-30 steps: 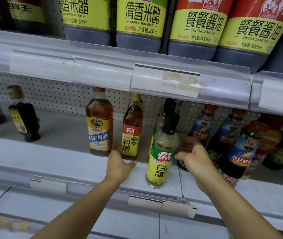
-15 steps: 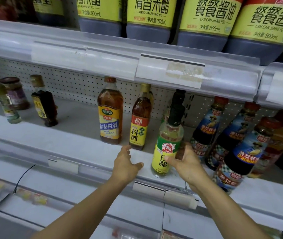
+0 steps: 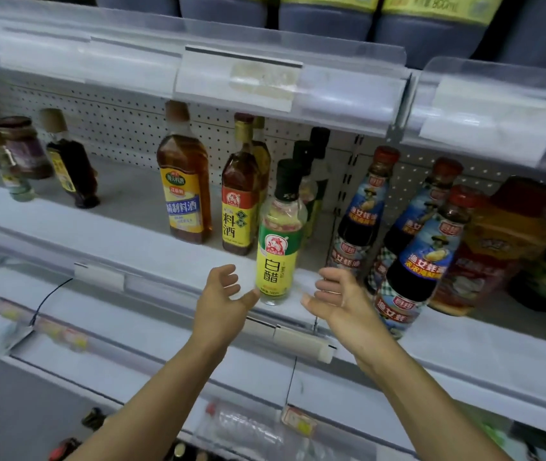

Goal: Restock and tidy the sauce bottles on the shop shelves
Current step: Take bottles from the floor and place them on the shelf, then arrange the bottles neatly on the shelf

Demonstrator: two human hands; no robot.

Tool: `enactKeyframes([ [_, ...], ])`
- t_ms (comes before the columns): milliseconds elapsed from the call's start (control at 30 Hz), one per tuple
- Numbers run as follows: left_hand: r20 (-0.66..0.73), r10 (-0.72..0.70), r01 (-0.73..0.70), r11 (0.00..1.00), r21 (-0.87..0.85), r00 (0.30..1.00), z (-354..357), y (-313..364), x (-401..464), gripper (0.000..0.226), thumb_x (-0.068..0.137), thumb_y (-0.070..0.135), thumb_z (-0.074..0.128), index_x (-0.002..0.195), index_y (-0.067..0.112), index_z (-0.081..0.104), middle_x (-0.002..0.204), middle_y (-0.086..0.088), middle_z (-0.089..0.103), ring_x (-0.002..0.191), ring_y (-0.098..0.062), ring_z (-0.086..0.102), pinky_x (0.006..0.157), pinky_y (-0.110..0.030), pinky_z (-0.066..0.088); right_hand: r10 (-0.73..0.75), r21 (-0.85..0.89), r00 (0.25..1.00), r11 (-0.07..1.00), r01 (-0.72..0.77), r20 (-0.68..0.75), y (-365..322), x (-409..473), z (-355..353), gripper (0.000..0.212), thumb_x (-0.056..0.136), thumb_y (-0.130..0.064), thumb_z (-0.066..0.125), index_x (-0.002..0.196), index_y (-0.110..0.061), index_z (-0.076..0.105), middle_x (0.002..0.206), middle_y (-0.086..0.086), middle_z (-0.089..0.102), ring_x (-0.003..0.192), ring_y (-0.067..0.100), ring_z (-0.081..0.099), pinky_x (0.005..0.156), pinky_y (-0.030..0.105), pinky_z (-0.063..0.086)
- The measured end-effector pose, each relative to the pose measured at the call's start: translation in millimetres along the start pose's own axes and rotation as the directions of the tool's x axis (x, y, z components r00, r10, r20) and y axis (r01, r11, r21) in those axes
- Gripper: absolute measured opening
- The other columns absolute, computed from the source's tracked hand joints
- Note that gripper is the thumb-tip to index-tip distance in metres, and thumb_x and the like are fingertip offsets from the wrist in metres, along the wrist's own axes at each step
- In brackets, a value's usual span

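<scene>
Head view: white shelf, pegboard backing.

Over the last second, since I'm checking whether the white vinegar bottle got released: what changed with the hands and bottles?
The right hand came off the shelf behind the white vinegar bottle and now hangs open beside it; the left hand drew back from the yellow-label cooking wine bottle, open, its thumb near the vinegar's base. Both hands hold nothing. The vinegar bottle stays upright at the shelf edge; the other bottles kept their places.
</scene>
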State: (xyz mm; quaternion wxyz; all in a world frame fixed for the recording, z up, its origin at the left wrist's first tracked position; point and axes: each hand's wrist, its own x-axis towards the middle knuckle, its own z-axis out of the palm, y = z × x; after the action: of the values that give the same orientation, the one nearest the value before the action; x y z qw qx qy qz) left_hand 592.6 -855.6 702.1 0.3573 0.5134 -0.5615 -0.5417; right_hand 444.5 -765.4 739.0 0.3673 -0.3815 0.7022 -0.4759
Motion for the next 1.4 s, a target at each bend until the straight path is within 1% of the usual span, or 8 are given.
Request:
enactKeyframes([
  [167, -0.154, -0.031, 0.016, 0.996, -0.092, 0.988, 21, -14, -39, 0.050, 0.085, 0.011, 0.067, 0.129, 0.018, 0.045, 0.122, -0.004, 0.054, 0.108, -0.017, 0.054, 0.083, -0.028, 0.041, -0.066, -0.015, 0.988, 0.998, 0.069, 0.142, 19, -9, -24, 0.050, 0.084, -0.018, 0.069, 0.126, -0.022, 0.042, 0.121, -0.001, 0.053, 0.107, 0.011, 0.054, 0.093, 0.028, 0.046],
  [367, -0.342, -0.114, 0.092, 0.992, -0.082, 0.933, 47, -35, -98, 0.047, 0.087, 0.014, 0.065, 0.130, 0.018, 0.046, 0.120, 0.000, 0.055, 0.110, -0.017, 0.054, 0.082, -0.027, 0.041, -0.135, 0.025, 0.925, 0.991, 0.135, 0.356, 48, -27, -48, 0.043, 0.084, -0.017, 0.068, 0.120, -0.025, 0.046, 0.113, -0.002, 0.057, 0.099, 0.006, 0.058, 0.077, 0.018, 0.049],
  [533, -0.417, -0.239, 0.210, 0.971, -0.113, 0.877, 56, -67, -149, 0.045, 0.088, 0.017, 0.065, 0.129, 0.018, 0.046, 0.121, 0.000, 0.054, 0.110, -0.019, 0.054, 0.085, -0.033, 0.043, -0.070, 0.005, 0.857, 0.997, 0.078, 0.510, 79, -45, -51, 0.037, 0.084, -0.017, 0.069, 0.115, -0.025, 0.051, 0.111, 0.000, 0.058, 0.100, 0.008, 0.058, 0.083, 0.023, 0.049],
  [633, -0.457, -0.295, 0.267, 0.955, -0.127, 0.839, 56, -86, -168, 0.043, 0.086, 0.016, 0.066, 0.125, 0.017, 0.048, 0.120, -0.003, 0.056, 0.106, -0.019, 0.056, 0.075, -0.027, 0.045, -0.011, -0.027, 0.837, 0.999, 0.030, 0.547, 98, -52, -47, 0.034, 0.082, -0.020, 0.070, 0.110, -0.029, 0.052, 0.111, -0.001, 0.058, 0.101, 0.009, 0.058, 0.085, 0.024, 0.049],
  [767, -0.479, -0.347, 0.316, 0.937, -0.146, 0.807, 56, -109, -184, 0.042, 0.087, 0.013, 0.065, 0.125, 0.013, 0.049, 0.118, -0.004, 0.056, 0.100, -0.017, 0.055, 0.063, -0.020, 0.043, 0.072, -0.088, 0.823, 0.996, -0.027, 0.564, 122, -64, -39, 0.036, 0.081, -0.024, 0.071, 0.111, -0.024, 0.053, 0.109, 0.001, 0.058, 0.101, 0.012, 0.059, 0.089, 0.027, 0.050],
  [900, -0.473, -0.413, 0.366, 0.910, -0.194, 0.778, 52, -136, -196, 0.037, 0.086, 0.010, 0.066, 0.120, 0.011, 0.052, 0.112, -0.006, 0.058, 0.094, -0.017, 0.057, 0.078, -0.028, 0.043, 0.155, -0.182, 0.807, 0.981, -0.060, 0.570, 147, -73, -19, 0.033, 0.083, -0.016, 0.069, 0.112, -0.020, 0.053, 0.108, 0.002, 0.059, 0.097, 0.011, 0.059, 0.089, 0.027, 0.049],
  [1200, -0.431, -0.514, 0.458, 0.858, -0.233, 0.742, 31, -216, -212, 0.033, 0.087, 0.010, 0.065, 0.115, 0.017, 0.050, 0.099, 0.006, 0.055, 0.091, -0.013, 0.055, 0.084, -0.033, 0.047, 0.267, -0.358, 0.750, 0.933, -0.044, 0.605, 218, -80, 47, 0.040, 0.082, -0.014, 0.069, 0.116, -0.021, 0.049, 0.104, -0.003, 0.056, 0.089, 0.006, 0.056, 0.085, 0.025, 0.048],
  [1400, -0.427, -0.610, 0.527, 0.792, -0.309, 0.667, 41, -282, -221, 0.042, 0.085, 0.013, 0.067, 0.124, 0.013, 0.049, 0.117, -0.004, 0.054, 0.101, -0.019, 0.054, 0.081, -0.031, 0.045, 0.316, -0.464, 0.686, 0.885, 0.035, 0.656, 285, -72, 75, 0.049, 0.082, -0.015, 0.070, 0.123, -0.017, 0.044, 0.107, -0.004, 0.053, 0.095, 0.010, 0.056, 0.088, 0.026, 0.047],
])
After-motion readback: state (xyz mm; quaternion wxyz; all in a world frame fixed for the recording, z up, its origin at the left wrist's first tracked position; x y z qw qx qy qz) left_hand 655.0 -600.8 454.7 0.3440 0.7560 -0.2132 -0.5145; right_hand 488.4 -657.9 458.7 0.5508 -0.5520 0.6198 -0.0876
